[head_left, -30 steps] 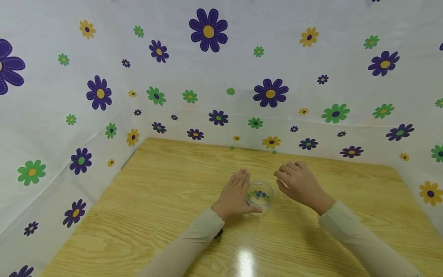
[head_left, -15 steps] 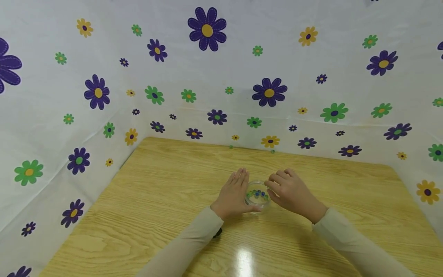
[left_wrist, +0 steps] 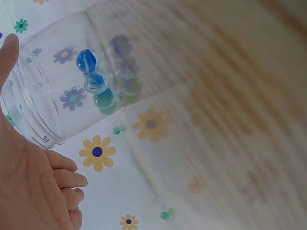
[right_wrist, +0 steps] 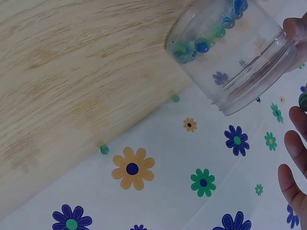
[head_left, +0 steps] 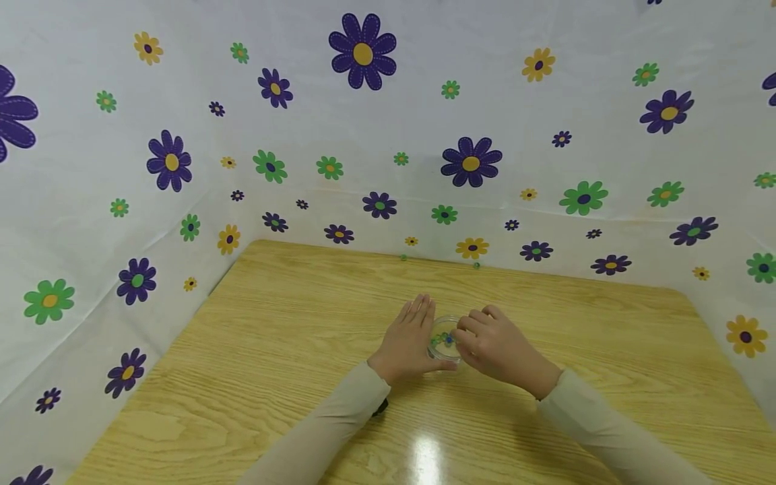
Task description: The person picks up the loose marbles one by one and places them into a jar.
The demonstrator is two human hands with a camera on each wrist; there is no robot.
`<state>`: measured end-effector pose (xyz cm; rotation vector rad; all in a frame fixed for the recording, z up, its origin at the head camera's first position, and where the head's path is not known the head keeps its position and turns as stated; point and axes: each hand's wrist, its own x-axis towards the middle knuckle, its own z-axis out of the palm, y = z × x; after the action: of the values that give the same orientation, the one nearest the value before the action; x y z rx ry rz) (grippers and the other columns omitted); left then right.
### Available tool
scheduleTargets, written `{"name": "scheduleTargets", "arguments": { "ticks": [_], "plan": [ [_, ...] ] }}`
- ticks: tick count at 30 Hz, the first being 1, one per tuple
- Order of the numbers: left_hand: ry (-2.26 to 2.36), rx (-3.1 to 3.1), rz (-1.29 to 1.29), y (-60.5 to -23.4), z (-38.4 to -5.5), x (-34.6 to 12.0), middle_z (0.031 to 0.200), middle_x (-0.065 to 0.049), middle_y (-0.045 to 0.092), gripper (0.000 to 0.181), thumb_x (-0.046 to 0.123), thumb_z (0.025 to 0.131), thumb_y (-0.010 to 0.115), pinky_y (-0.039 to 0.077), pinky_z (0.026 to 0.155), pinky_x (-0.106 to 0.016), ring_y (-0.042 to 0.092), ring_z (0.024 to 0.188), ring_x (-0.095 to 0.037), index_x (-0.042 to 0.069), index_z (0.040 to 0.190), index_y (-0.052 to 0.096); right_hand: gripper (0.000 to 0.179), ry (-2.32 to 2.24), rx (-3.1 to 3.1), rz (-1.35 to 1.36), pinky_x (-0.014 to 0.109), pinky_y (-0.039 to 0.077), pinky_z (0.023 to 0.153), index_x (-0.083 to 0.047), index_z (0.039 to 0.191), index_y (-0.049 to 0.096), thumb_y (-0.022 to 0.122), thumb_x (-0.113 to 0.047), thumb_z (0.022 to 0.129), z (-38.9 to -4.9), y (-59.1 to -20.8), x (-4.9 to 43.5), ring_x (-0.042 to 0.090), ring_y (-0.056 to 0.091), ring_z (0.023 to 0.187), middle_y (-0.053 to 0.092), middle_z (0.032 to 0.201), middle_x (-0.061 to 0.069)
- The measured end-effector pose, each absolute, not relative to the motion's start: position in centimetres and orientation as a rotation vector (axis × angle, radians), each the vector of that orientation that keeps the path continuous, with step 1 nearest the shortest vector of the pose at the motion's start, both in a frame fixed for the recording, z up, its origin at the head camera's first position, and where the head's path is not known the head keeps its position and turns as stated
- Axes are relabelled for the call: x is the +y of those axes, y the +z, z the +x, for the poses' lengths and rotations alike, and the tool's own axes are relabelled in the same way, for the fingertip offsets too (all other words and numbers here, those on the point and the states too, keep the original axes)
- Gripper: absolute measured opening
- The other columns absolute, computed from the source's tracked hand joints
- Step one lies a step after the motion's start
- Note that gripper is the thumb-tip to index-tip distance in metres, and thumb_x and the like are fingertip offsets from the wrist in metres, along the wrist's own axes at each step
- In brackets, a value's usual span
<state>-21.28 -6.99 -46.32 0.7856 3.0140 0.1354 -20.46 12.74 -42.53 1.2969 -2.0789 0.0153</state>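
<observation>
A clear jar point(head_left: 444, 356) stands upright on the table with several blue and green marbles point(left_wrist: 95, 82) at its bottom. My left hand point(head_left: 407, 342) rests against its left side, fingers straight and together, the thumb stretched across the near side. Curled over the right side of the mouth is my right hand point(head_left: 492, 347), hiding part of the opening. In the right wrist view a dark green marble point(right_wrist: 303, 101) shows at the right hand's fingertips point(right_wrist: 298, 117), cut by the frame edge.
Two loose green marbles, one on the left point(head_left: 403, 257) and one on the right point(head_left: 476, 265), lie at the table's far edge. A white flowered cloth point(head_left: 388, 121) hangs behind and beside the wooden table point(head_left: 291, 316). A small dark object point(head_left: 380, 407) shows beside the left sleeve.
My right hand has moved left from beside the jar to over its mouth, its fingers drawing closer together. My left hand stays at the jar.
</observation>
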Motion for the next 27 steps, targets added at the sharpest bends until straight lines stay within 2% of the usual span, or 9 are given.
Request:
{"name": "scheduleTargets", "arguments": {
  "ticks": [7,14,21,27],
  "plan": [
    [0.14,3.026,0.8,-46.22,-21.19,-6.99,0.157,-0.018,0.014,0.113,0.077,0.076,0.049,0.014,0.12,-0.04,0.009,0.147,-0.027,-0.002,0.15,0.013,0.025,-0.004,-2.078,1.298,0.033,0.049,0.07,-0.013,0.086,0.067,0.082,-0.02,0.068,-20.32,-42.58,12.64,0.015,0.06,0.077,0.066,0.083,-0.001],
    [0.126,3.025,0.8,-46.29,-21.2,-6.93,0.157,-0.017,0.013,0.114,0.078,0.076,0.047,0.014,0.12,-0.039,0.008,0.147,-0.027,-0.001,0.15,0.012,0.022,-0.006,-2.081,1.305,0.033,0.049,0.071,-0.014,0.088,0.067,0.08,-0.02,0.07,-20.27,-42.54,12.63,0.016,0.061,0.077,0.066,0.083,-0.001],
    [0.131,3.026,0.806,-46.36,-21.21,-6.93,0.158,-0.017,0.013,0.114,0.078,0.076,0.047,0.014,0.12,-0.039,0.008,0.147,-0.027,-0.001,0.15,0.012,0.027,0.001,-2.056,1.298,0.033,0.049,0.069,-0.013,0.086,0.067,0.083,-0.019,0.065,-20.36,-42.58,12.7,0.016,0.06,0.076,0.066,0.082,-0.001],
    [0.156,3.018,0.806,-46.39,-21.27,-6.92,0.158,-0.017,0.012,0.115,0.078,0.076,0.048,0.013,0.12,-0.04,0.007,0.148,-0.026,-0.001,0.15,0.011,0.026,-0.002,-2.068,1.294,0.033,0.05,0.07,-0.013,0.086,0.068,0.083,-0.02,0.066,-20.47,-42.58,13.01,0.016,0.062,0.076,0.067,0.082,-0.001]
  ]
}}
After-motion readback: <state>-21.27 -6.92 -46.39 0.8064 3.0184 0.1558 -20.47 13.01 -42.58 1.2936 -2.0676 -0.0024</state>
